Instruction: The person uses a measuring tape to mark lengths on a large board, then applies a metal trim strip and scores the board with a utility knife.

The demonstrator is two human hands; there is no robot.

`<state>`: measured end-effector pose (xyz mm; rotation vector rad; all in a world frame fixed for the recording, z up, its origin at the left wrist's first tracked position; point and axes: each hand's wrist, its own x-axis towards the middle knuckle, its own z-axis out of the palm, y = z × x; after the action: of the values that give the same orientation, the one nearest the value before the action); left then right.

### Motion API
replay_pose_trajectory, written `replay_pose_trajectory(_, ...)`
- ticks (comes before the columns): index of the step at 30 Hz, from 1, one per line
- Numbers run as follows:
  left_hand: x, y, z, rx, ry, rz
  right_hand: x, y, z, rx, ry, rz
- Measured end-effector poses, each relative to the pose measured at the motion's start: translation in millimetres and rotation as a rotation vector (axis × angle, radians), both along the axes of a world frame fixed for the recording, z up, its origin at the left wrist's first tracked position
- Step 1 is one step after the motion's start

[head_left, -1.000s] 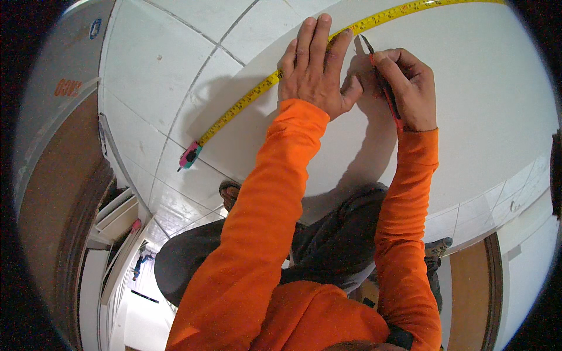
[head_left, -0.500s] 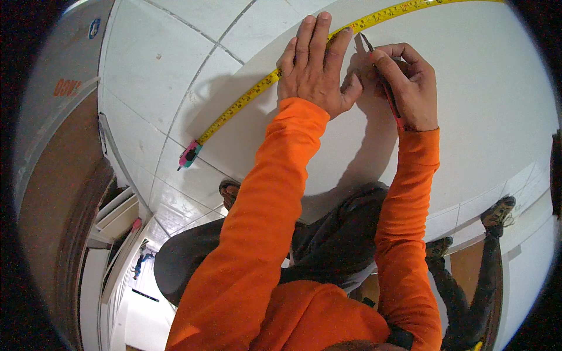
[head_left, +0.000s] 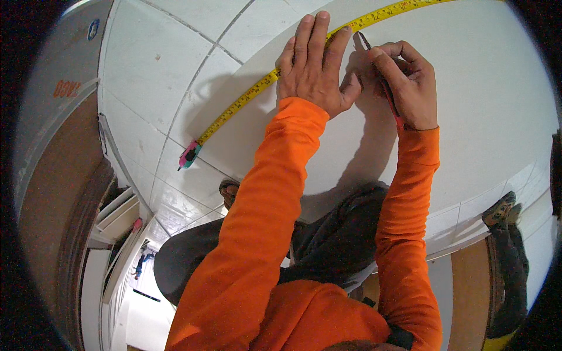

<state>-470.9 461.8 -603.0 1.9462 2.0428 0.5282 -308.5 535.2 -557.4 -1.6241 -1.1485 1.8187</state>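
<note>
My left hand [head_left: 315, 73] lies flat with its fingers stretched out, pressing the yellow tape measure blade [head_left: 239, 104] against a large pale board [head_left: 480, 99]. The tape runs under the fingers and on to the upper right. Its pink and teal case [head_left: 189, 155] rests on the floor tiles, beyond the board's edge. In my right hand [head_left: 413, 88], closed in a pinch, is a slim red and black utility knife [head_left: 389, 93]. The knife's dark tip points at the board beside the tape, close to my left fingertips.
White floor tiles [head_left: 158, 58] show at the left. Stacked brown sheets [head_left: 58, 169] and pale board pieces [head_left: 120, 210] stand along the left side. Another person's shoe and dark trouser leg [head_left: 508, 275] are at the lower right. A farther person [head_left: 140, 263] appears small at lower left.
The other person's legs at the lower right have shifted, now close together farther right. My hands, the tape and the board stay almost in place; the knife's tip has turned slightly.
</note>
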Motion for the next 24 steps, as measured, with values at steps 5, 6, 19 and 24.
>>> replay_pose_trajectory(5, 0.5, 0.5, 5.0, -0.031, -0.013, -0.004, 0.1, -0.4, -1.3, 0.045, -0.021, 0.03)
replay_pose_trajectory(6, 0.4, 0.6, 5.2, -0.036, -0.019, -0.004, -0.4, -0.4, -0.4, 0.047, -0.02, 0.035)
replay_pose_trajectory(19, 0.3, 0.4, 1.4, -0.019, -0.013, -0.002, 0.1, 0.1, -2.1, 0.015, 0.003, 0.0)
replay_pose_trajectory(24, -0.9, 0.2, 1.6, -0.014, -0.006, -0.011, -0.6, 0.7, 0.0, 0.011, 0.013, 0.008)
